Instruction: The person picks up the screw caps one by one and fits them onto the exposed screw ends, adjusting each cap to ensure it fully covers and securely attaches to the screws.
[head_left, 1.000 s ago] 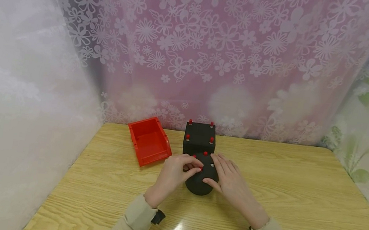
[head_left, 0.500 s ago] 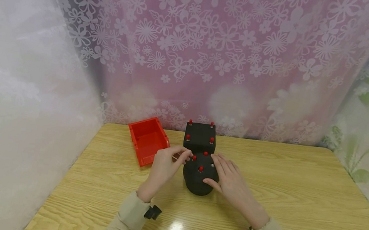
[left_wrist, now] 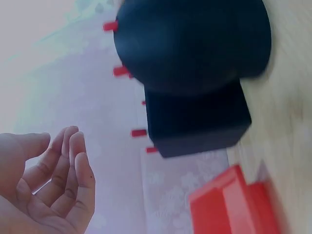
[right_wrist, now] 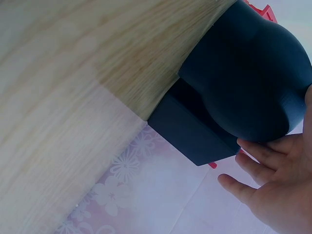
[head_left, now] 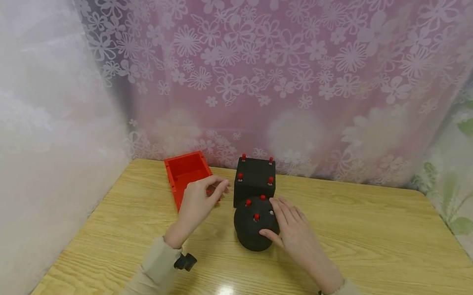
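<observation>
In the head view a black domed block [head_left: 252,232] stands on the table. Several red pegs stand up from its top, one of them a front peg [head_left: 256,217]; a small silver spot [head_left: 272,212] shows near the right fingertips. My right hand [head_left: 298,235] rests on the dome's right side with fingers extended; the right wrist view shows its fingers [right_wrist: 258,170] along the dome. My left hand [head_left: 195,204] is over the front right part of a red bin [head_left: 184,165]. In the left wrist view its fingers [left_wrist: 73,170] bend loosely, thumb apart, nothing between them.
Behind the dome stands a black square box [head_left: 255,172] with red pegs at its top corners. A wooden table [head_left: 363,244] lies beneath everything, and a pink flowered curtain [head_left: 273,72] hangs at its far edge.
My left hand has left the front peg on the dome and moved left, past the dome's left edge, to the red bin. My right hand has stayed on the dome.
</observation>
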`<state>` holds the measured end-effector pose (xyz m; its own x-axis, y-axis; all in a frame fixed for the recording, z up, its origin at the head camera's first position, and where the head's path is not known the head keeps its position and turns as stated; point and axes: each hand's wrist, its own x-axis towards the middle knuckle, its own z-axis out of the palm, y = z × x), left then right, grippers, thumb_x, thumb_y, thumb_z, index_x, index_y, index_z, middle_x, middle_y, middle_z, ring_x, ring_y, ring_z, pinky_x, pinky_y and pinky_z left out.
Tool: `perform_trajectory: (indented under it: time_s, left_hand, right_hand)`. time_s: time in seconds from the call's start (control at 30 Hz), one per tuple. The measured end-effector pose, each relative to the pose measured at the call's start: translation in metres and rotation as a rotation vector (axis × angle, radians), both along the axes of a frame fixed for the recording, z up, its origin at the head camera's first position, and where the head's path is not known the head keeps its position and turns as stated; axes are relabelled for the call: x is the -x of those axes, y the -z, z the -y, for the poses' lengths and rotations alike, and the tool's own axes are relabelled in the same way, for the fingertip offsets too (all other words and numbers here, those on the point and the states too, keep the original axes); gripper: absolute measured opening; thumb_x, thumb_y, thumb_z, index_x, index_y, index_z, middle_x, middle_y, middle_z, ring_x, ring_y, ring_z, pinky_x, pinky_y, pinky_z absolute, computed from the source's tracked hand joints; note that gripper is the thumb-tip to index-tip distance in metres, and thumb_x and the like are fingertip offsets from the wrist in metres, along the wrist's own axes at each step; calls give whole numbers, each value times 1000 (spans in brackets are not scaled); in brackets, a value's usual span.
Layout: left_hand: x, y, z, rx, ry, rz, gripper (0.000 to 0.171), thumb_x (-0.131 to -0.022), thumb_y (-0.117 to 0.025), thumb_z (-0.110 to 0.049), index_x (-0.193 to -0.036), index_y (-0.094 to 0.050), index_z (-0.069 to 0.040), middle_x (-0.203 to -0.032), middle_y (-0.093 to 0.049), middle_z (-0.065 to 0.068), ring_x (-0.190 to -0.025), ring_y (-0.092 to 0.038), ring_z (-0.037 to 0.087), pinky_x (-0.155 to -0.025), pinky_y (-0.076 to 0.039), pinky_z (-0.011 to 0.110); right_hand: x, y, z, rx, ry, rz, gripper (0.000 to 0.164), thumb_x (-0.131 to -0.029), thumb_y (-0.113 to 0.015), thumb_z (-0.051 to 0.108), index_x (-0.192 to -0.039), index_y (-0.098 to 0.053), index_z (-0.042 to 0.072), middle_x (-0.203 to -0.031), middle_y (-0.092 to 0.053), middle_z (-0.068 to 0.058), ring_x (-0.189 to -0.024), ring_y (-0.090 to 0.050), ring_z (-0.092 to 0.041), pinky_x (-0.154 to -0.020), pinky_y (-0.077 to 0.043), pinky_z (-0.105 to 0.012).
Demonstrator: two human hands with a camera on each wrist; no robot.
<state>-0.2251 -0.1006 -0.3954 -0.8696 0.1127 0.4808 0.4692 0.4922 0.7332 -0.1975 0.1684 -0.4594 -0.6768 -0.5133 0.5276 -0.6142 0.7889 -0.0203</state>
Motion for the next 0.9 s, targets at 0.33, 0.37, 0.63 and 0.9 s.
perform_trajectory:
  time_s: [0.33,0.37,0.63,0.9]
  left_hand:
    - [34,-23,35,169,-119,-48,21,-102,-64,-28,-103,-77,-12,-80,-75,6,-45,-46,14,-42,-28,24]
    - [38,-26,38,196,-132,-45,23,-102,-63,-29,-104,-77,-11,-80,-75,6,-43,-43,13,-43,-28,24]
    - [82,-30,65,374,-136,35,26,-103,-62,-28,-112,-75,-7,-99,-77,11,-79,-70,25,-65,-55,38]
    - [109,-12,82,610,-150,112,15,-98,-69,-15,-101,-75,-2,-96,-75,15,-79,-70,29,-71,-59,44]
  right_hand:
    - [-1,-2,0,-10,6,47,91,-100,-25,70,-152,-40,-4,-148,-50,-24,-139,-47,-37,-109,-43,-55]
    - [-1,-2,0,-11,6,47,91,-100,-25,69,-152,-40,-3,-148,-50,-24,-139,-46,-36,-109,-42,-55]
    - [1,-1,-3,-35,15,31,90,-100,-28,69,-152,-40,-4,-150,-48,-24,-139,-46,-36,-110,-43,-55]
    - [2,-1,-4,-28,6,31,87,-100,-37,66,-152,-40,-4,-151,-48,-24,-139,-46,-37,-109,-43,-55]
